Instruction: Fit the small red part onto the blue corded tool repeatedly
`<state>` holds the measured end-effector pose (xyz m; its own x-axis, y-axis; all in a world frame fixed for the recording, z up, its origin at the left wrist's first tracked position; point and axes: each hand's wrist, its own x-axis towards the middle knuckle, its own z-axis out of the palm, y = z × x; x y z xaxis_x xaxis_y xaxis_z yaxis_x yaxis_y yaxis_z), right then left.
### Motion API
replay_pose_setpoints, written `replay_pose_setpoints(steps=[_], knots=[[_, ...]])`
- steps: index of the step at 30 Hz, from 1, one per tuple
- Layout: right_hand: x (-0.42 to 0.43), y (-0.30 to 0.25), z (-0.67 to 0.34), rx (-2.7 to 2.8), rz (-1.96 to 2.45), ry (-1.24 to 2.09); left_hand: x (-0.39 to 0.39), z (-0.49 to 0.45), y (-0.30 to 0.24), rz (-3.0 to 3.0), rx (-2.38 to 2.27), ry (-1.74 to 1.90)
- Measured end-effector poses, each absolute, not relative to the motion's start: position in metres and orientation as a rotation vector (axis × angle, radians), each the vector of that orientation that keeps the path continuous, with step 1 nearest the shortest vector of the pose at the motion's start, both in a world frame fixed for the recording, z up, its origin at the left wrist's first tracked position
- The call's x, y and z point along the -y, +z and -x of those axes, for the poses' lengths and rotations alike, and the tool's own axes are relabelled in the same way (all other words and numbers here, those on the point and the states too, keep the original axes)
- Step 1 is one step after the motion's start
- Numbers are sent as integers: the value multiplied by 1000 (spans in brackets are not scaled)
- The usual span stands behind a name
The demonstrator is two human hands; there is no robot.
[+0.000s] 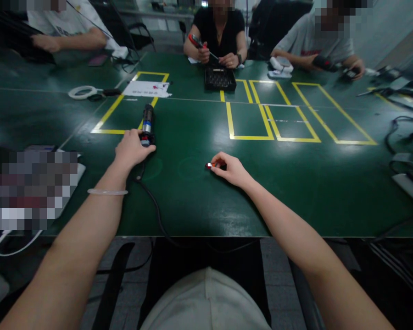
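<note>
My left hand is closed around the near end of a black cylindrical device with a silver and blue band. A black cable runs from beside that hand toward the table's front edge. My right hand pinches a small dark and orange-red piece with a bright white spot, close to the tabletop. Its exact kind is too small to make out. A wide gap of green table lies between the two hands.
Yellow tape frames mark the green table. A white paper and a white ring-shaped object lie far left. Across the table, a person holds a red tool above a black tray. Cables lie right.
</note>
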<state>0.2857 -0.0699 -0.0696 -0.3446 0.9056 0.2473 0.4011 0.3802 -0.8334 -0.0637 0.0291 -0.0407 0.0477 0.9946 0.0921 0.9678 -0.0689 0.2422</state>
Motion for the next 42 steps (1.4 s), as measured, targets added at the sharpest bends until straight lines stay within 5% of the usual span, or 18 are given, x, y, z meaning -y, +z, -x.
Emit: replay_pose_setpoints(steps=[18, 42], knots=[[71, -69, -285, 1912, 1115, 868, 48, -58, -34, -2537, -1645, 293], [67, -73, -281, 1915, 1232, 689, 60, -71, -39, -2547, -1485, 365]])
